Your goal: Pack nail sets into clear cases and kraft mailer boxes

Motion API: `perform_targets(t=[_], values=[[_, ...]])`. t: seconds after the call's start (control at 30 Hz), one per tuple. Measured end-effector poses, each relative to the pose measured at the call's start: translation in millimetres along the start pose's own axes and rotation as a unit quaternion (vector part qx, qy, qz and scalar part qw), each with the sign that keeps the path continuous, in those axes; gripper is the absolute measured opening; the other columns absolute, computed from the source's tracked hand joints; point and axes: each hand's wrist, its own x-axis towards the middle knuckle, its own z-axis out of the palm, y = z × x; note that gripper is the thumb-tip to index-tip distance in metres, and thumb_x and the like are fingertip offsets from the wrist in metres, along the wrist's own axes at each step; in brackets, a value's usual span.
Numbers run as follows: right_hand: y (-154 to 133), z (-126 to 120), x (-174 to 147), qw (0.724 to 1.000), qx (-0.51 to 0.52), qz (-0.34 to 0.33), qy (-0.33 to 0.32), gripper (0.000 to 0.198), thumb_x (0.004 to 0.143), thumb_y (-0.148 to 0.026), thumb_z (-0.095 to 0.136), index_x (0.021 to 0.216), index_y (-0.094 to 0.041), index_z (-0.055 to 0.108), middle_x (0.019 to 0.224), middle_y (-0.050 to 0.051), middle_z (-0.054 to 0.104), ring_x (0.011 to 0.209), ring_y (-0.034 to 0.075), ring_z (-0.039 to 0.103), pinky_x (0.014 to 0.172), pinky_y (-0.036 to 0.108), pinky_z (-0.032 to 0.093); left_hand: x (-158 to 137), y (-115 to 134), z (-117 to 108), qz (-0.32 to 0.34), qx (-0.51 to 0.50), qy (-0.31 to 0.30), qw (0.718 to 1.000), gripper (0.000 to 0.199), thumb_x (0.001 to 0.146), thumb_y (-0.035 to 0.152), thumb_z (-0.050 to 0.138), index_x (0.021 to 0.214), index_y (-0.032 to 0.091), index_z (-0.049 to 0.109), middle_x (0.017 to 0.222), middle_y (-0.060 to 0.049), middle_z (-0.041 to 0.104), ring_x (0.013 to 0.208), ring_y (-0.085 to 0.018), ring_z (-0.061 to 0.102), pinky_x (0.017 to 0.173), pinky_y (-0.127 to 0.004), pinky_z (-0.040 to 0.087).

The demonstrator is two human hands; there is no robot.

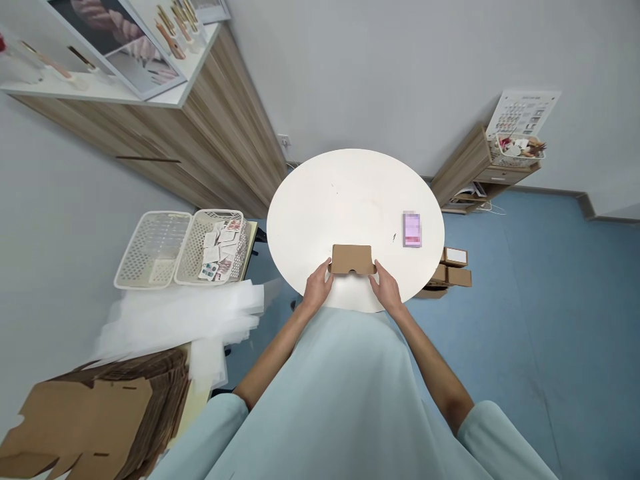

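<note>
At the centre of the frame, over the lower part of the white table [350,193], a small brown cardboard box [352,259] held between left hand [317,291] and right hand [386,285], long axis running left to right, straight across the gap from one to the other. One hand at each short end, both extended from the bottom of the frame and meeting the box near the lower corners; neither clearly nearer. Fingers and thumbs part curled, only narrowly apart, closed lightly on one end each, with nothing else visible in either grasp. Facing the bottom of the frame, a long edge with a small notch at the middle.

Hard to make out: fingertips at the two ends, tiny and partly lost against the cardboard, so no telling how firm the hold. Cannot tell either whether resting on the table or raised a little above it; inside and underside out of sight. To the upper right of the box, apart from the right hand, a purple rectangle [412,229] blurred into blocks, too smeared to identify. Just beside the table's right edge, small cartons [459,277], partly covered by it. At the lower left corner, a stack of flat cardboard blanks [90,413], cut off by the frame, and just above, white sheets [185,320] with blurred edges
</note>
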Motion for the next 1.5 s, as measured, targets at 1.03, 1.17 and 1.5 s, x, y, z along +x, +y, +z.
perform_targets(t=[1.03,1.17,1.5], values=[[20.2,37.2,6.9,0.981,0.130,0.139,-0.022,0.043,0.094,-0.020,0.053,0.133,-0.025,0.072,0.121,0.004,0.080,0.106,0.022,0.077,0.100,0.036,0.058,-4.2,-10.1,32.5,-0.142,-0.007,-0.029,0.989,0.040,0.095,0.011,0.052,0.129,0.024,0.070,0.120,-0.008,0.081,0.115,-0.026,0.076,0.103,-0.038,0.056],[24.9,40.0,13.0,0.987,0.107,0.119,-0.002,0.043,0.094,-0.024,0.052,0.130,-0.020,0.073,0.120,0.008,0.078,0.096,0.021,0.074,0.096,0.037,0.058,0.2,-14.2,33.4,-0.157,-0.026,-0.020,0.987,0.040,0.094,0.013,0.055,0.130,0.023,0.070,0.121,-0.008,0.081,0.117,-0.026,0.076,0.105,-0.039,0.057],[32.3,36.8,17.6,0.976,0.196,0.094,0.005,0.044,0.093,-0.030,0.058,0.132,-0.016,0.073,0.139,0.016,0.068,0.117,0.025,0.071,0.104,0.042,0.059,5.6,-13.7,28.9,-0.194,-0.145,-0.001,0.970,0.044,0.091,0.015,0.065,0.135,0.017,0.068,0.137,-0.012,0.074,0.127,-0.024,0.071,0.114,-0.042,0.055]])
